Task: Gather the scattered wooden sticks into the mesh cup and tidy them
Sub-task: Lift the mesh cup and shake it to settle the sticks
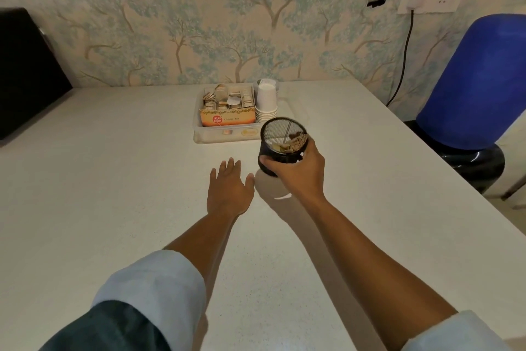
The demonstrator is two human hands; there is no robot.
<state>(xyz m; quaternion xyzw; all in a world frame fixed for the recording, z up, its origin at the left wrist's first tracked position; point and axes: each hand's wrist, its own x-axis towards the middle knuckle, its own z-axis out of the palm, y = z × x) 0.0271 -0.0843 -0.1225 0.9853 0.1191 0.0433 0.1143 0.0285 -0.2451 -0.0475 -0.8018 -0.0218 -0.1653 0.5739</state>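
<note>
Right hand point(296, 171) gripping mesh cup point(281, 145), tilting, sticks point(299, 141) inside; left hand point(229, 191) lying flat, spread, just beside, mid-table point(113, 180).

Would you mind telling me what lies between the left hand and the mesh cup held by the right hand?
Nothing: the head view shows only bare white table, with the cup's shadow, between the open left hand and the mesh cup gripped by the right hand.

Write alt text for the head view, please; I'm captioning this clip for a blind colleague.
A person's right hand grips a black mesh cup, tilted and raised off a white table, with wooden sticks inside. The left hand lies open and flat on the table beside it. Behind stand a clear tray of tea sachets and stacked paper cups.
</note>
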